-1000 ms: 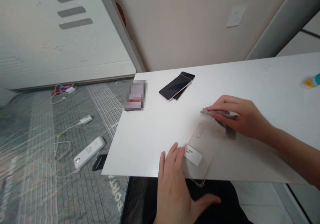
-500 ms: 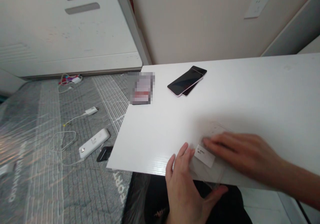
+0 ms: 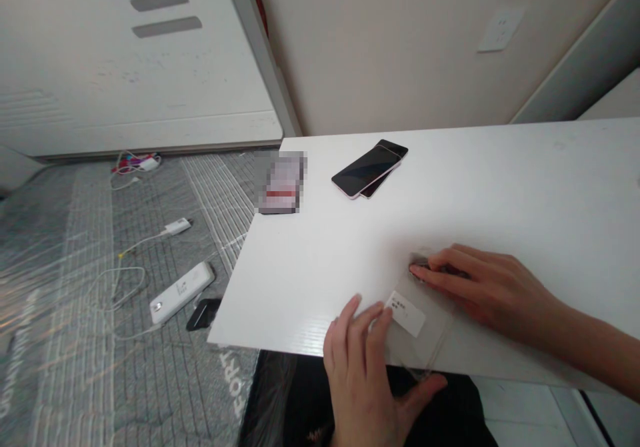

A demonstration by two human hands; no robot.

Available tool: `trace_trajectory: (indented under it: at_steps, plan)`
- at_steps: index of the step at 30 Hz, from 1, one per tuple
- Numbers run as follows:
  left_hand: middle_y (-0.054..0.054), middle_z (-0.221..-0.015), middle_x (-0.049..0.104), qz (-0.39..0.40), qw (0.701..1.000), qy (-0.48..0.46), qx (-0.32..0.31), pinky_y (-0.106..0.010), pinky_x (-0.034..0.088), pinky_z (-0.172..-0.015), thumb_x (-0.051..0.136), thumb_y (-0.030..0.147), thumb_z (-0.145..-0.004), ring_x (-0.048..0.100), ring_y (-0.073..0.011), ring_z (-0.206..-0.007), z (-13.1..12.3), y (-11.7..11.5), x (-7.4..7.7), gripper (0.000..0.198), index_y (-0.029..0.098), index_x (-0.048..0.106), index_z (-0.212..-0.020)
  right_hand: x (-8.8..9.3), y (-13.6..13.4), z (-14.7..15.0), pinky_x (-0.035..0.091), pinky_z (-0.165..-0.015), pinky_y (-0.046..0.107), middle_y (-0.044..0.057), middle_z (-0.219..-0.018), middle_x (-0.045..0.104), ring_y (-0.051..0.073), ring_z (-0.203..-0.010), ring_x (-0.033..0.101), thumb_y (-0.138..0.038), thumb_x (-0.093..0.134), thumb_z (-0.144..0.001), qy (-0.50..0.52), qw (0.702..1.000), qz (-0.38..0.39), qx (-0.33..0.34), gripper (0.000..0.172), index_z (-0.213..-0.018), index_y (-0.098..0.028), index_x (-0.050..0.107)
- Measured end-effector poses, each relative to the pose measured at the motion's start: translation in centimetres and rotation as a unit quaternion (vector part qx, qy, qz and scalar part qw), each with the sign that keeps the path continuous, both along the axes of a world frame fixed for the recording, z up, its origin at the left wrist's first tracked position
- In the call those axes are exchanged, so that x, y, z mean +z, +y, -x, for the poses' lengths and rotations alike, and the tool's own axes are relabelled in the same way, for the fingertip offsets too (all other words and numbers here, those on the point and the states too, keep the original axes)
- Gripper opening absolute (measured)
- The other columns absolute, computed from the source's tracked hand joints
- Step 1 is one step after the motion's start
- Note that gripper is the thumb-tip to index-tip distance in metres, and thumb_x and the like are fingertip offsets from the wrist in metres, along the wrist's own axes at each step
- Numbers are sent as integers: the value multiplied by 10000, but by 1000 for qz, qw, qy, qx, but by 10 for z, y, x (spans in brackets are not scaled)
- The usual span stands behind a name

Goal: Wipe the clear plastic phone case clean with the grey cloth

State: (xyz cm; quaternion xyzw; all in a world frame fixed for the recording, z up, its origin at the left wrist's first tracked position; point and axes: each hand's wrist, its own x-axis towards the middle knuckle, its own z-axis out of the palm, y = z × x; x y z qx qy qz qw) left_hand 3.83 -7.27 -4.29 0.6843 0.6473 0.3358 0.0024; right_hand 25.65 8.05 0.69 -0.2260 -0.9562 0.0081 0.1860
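On the white table's near edge lies a clear plastic case (image 3: 434, 342), which looks like a phone case, with a small white label (image 3: 407, 314) bearing dark print. My left hand (image 3: 363, 367) holds it at the lower left, the fingers along its side and the thumb at its bottom corner. My right hand (image 3: 480, 284) rests over the case's upper part, fingers pressed together around a small dark object that they mostly hide. Farther back, two dark-screened phones (image 3: 367, 169) lie one across the other.
A pixelated item (image 3: 283, 184) lies at the table's (image 3: 525, 187) left edge. On the floor covering are a white power bank (image 3: 181, 294), a small black object (image 3: 204, 314) and a white plug with cable (image 3: 177, 226). A wall socket (image 3: 501, 28) is behind the table.
My right hand has shifted slightly up on the case, and a dark object now shows under its fingers. My left hand's fingers have closed in a little. The whole view has shifted slightly.
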Motion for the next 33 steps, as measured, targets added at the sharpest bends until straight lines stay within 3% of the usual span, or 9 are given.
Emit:
trace_trajectory:
  at_steps: [5, 7, 13, 17, 19, 22, 26, 30, 33]
  plan:
    - [-117, -1337, 703, -14, 998, 49, -33, -445, 367, -1153, 625, 787, -966, 548, -336, -1376, 7, 1, 2, 728, 216, 618, -1417, -9, -1, -7, 622, -1017, 453, 108, -1369, 733, 275, -1235, 702, -179, 576, -1058, 43, 998, 42, -25, 367, -1396, -244, 702]
    - [-113, -1355, 683, -11, 997, 57, -42, -439, 382, -1132, 642, 777, -961, 554, -330, -1362, 10, 0, 2, 708, 237, 631, -1418, -10, -12, -5, 609, -1071, 468, 119, -1430, 720, 280, -1295, 682, -216, 581, -1066, 39, 998, 54, -22, 397, -1455, -209, 663]
    - [-110, -1352, 654, -17, 997, 59, -37, -430, 397, -1087, 617, 744, -992, 565, -316, -1313, 8, 1, 3, 631, 255, 656, -1388, -5, -35, 2, 583, -1121, 421, 112, -1502, 707, 261, -1378, 637, -239, 468, -1112, 0, 997, 30, 66, 428, -1480, -97, 634]
    - [-103, -1216, 714, -41, 999, 27, 6, -406, 426, -1038, 549, 767, -1016, 632, -292, -1208, -1, 3, 3, 648, 199, 644, -1313, -5, -33, -3, 575, -1108, 498, 119, -1498, 708, 304, -1359, 644, -119, 489, -1067, -11, 1000, -15, 1, 429, -1461, -126, 661]
    - [-109, -1182, 731, -52, 998, 13, 25, -401, 447, -1028, 573, 776, -1003, 667, -290, -1176, -3, 3, 2, 694, 162, 611, -1324, -5, -37, -1, 568, -1121, 458, 116, -1518, 696, 285, -1391, 626, -132, 479, -1068, -4, 1000, 13, 21, 435, -1465, -105, 656]
    - [-115, -1203, 732, -65, 997, -11, 41, -399, 477, -1027, 647, 765, -970, 699, -289, -1167, -4, 3, 0, 740, 154, 561, -1379, -4, -43, 3, 546, -1139, 435, 74, -1544, 684, 258, -1419, 606, -213, 449, -1109, 2, 998, 29, 53, 446, -1510, -117, 619]
    - [-123, -1218, 730, -79, 996, -32, 35, -406, 475, -1047, 698, 755, -941, 693, -288, -1183, -5, 2, -3, 778, 150, 519, -1396, -3, -43, 1, 526, -1117, 509, 120, -1558, 664, 328, -1382, 609, -412, 471, -1138, -6, 998, -4, -56, 517, -1537, -107, 593]
    - [-138, -1229, 717, -87, 995, -39, 40, -413, 479, -1057, 689, 727, -964, 676, -287, -1203, -8, 2, -4, 776, 125, 496, -1414, -2, -52, 8, 518, -1133, 424, 73, -1615, 620, 266, -1419, 587, -626, 400, -1127, -23, 998, 24, 58, 691, -1542, -105, 583]
    - [-137, -1229, 716, -83, 995, -43, 43, -409, 481, -1063, 690, 781, -923, 678, -284, -1201, -9, 0, -6, 847, 124, 497, -1421, 3, -57, 14, 516, -1108, 450, 92, -1589, 642, 284, -1391, 604, -567, 425, -1137, -15, 1000, 2, 12, 650, -1548, -87, 574]
